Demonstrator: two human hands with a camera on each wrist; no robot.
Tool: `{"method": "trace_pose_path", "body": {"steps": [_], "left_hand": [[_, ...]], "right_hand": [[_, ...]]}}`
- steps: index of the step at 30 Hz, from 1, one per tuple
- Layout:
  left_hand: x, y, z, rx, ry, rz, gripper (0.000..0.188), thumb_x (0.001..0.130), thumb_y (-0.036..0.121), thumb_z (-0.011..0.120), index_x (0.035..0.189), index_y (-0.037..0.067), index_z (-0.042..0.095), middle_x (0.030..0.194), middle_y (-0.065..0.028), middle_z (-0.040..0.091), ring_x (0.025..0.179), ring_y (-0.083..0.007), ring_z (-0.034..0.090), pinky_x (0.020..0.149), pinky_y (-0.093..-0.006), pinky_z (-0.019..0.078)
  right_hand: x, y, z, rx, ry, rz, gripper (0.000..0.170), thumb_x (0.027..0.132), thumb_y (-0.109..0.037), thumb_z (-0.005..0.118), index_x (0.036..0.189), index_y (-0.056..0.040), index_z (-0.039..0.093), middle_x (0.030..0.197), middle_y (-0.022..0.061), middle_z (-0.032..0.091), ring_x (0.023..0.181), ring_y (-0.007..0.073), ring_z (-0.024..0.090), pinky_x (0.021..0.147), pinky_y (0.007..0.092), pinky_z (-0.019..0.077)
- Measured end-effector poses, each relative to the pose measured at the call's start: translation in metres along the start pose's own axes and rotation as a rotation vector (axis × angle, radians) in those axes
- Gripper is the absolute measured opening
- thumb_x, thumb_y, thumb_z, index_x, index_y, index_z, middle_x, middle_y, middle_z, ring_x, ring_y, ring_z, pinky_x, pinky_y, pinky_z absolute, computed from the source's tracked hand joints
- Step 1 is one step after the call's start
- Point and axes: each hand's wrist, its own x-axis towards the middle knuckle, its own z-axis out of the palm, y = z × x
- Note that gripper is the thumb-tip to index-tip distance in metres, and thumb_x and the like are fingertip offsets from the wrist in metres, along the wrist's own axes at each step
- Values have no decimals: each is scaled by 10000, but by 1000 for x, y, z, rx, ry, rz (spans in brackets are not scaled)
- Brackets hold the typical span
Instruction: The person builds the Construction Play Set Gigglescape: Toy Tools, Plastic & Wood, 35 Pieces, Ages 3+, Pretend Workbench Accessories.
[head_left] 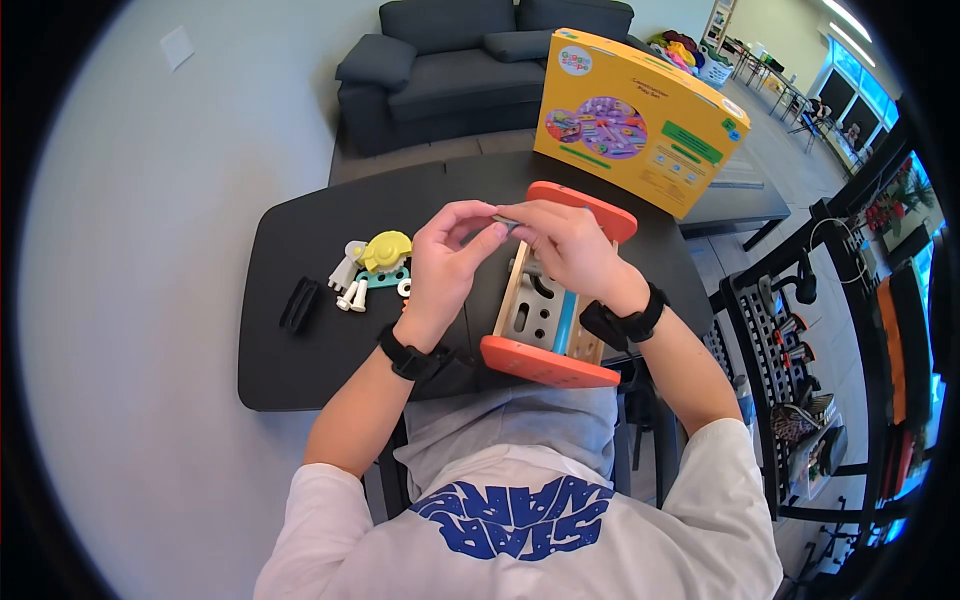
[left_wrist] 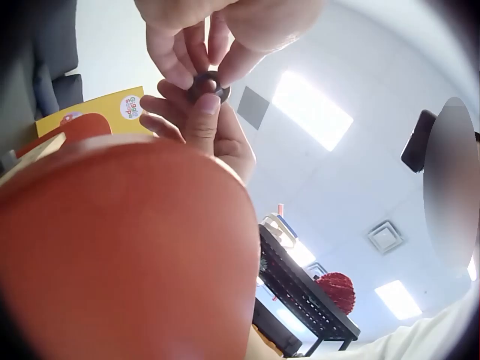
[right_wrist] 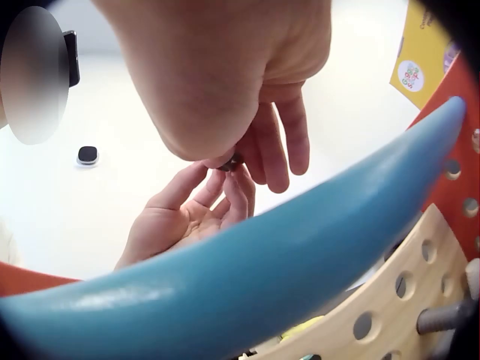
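A small dark ring [left_wrist: 196, 88] is pinched between the fingertips of both hands, above the toy workbench. In the head view it looks like a thin grey piece [head_left: 507, 222]. My left hand [head_left: 447, 255] holds it from the left, and my right hand [head_left: 572, 250] from the right. Beneath them stands the workbench, with orange end panels [head_left: 550, 363], a blue bar [head_left: 565, 322] and a grey slotted panel [head_left: 533, 316]. The right wrist view shows a grey bolt [right_wrist: 442, 319] in a pale wooden strip [right_wrist: 390, 300]. Fingers partly cover the ring.
Left on the black table [head_left: 290, 375] lie a yellow piece [head_left: 387, 251], a teal strip [head_left: 383, 279], white bolts [head_left: 358, 296] and a black object [head_left: 300, 304]. Behind the workbench stands a yellow box [head_left: 640, 120].
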Motion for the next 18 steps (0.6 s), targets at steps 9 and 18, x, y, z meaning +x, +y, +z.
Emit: {"method": "trace_pose_path", "body": {"steps": [9, 18], "left_hand": [[4, -8, -1, 95, -41, 113, 187, 918, 28, 745, 1081, -9, 662, 1103, -70, 671, 1022, -143, 674, 899, -274, 567], [2, -3, 2, 480, -114, 157, 170, 904, 41, 747, 1071, 20, 726, 1177, -98, 694, 1044, -146, 651, 893, -280, 525]], "right_hand": [[9, -7, -4, 576, -10, 437, 332, 984, -111, 670, 1291, 11, 634, 1055, 82, 708, 873, 136, 695, 795, 294, 571], [-6, -4, -17, 563, 14, 490, 358, 927, -91, 742, 1250, 15, 630, 1064, 87, 703, 997, 138, 688, 880, 274, 554]]}}
